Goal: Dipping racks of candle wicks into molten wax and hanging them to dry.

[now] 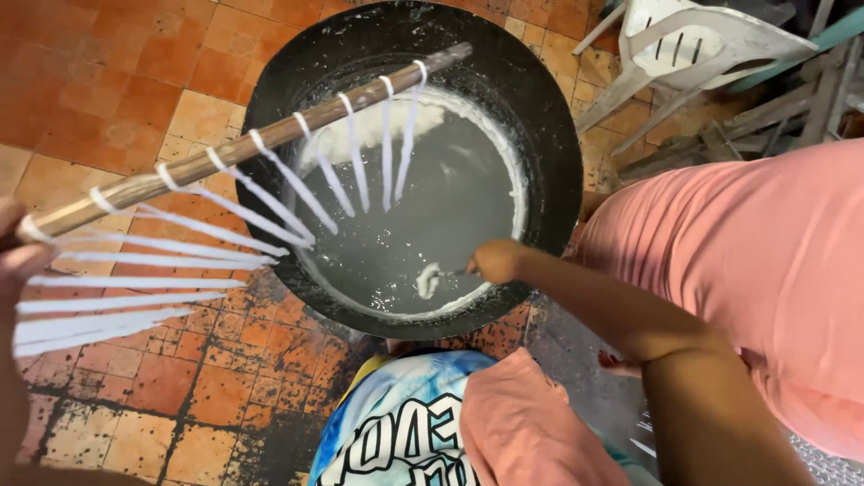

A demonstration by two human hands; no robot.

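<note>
Two hands at work: left hand [13, 256], at the near left edge, fingers clenched on a wooden stick [243, 148] hung with white wax-coated strings [270, 202]; right hand [495, 261], fingers closed on a small tool too hidden to name, reaches into the black pan [549, 135] of pale liquid on the tiled floor [108, 81]. Dipping step appears in hand; next likely calls for lowering the strings evenly.

Pan [549, 135]: dark metal, matt, white crust on inner wall. Liquid [441, 216]: grey-white, glossy, wet. Stick [243, 144]: bare wood, smooth, brown. Strands [135, 261] on stick: white, waxy-looking, smooth. Floor [117, 81]: orange tile, matt, worn, grimy joints. Chair [693, 45]: white plastic, dull. Shorts [765, 261]: pink cloth, matt.
</note>
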